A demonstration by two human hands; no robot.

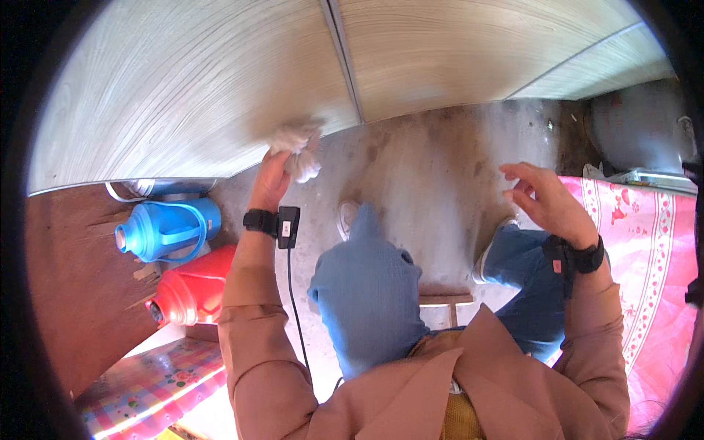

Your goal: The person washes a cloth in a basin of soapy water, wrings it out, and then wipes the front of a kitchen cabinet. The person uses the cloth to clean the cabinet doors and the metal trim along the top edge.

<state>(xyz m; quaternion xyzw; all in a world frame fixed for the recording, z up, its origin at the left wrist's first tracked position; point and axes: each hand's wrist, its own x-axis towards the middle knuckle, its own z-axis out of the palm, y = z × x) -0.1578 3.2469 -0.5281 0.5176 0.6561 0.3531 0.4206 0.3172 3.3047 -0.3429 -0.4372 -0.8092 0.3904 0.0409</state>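
My left hand (271, 179) grips a crumpled pale cloth (297, 146), blurred, at the lower edge of a wood-grain panel (209, 82). Whether the cloth touches the panel I cannot tell for sure. Over my right knee, my right hand (542, 201) hangs in the air with bent fingers apart and nothing in them. Both wrists wear black straps; a small black box (289, 227) with a cable sits at the left one. A metal strip (344, 60) divides the panel from a second wood-grain panel (440, 55) on its right.
A blue thermos flask (165, 231) and a red thermos flask (190, 294) stand left of my left forearm. A pink patterned cloth (649, 247) covers a surface at the right. A grey rounded container (638, 129) stands at the far right. Below lies a stained concrete floor (407, 176).
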